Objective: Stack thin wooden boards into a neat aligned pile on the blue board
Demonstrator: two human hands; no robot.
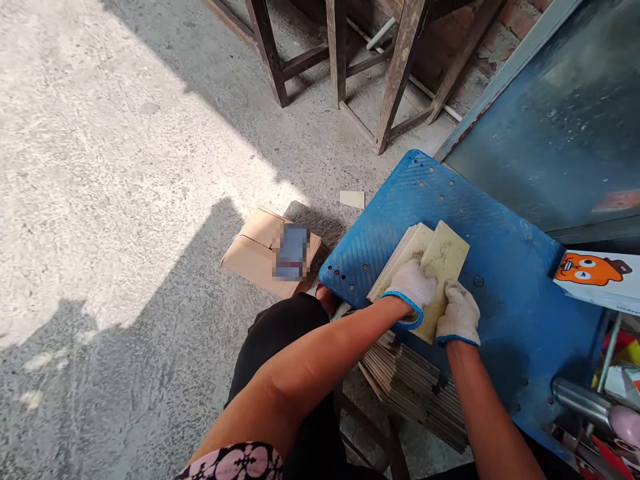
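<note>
My left hand, in a white knit glove with a blue cuff, is closed at the left edge of a thin cream rectangular board with dark specks. My right hand, gloved the same way, grips the board's right edge, thumb up along it. Partly under the board and my left hand, a stack of similar boards lies on a blue plastic tabletop. My fingertips are mostly hidden. Below the tabletop's near edge, a bigger stack of boards stands close to my legs.
Flattened cardboard with a blurred-out object on it lies on the concrete floor, near a loose cream piece. Wooden stools stand behind. At right are a white box with an orange cartoon and a metal cylinder.
</note>
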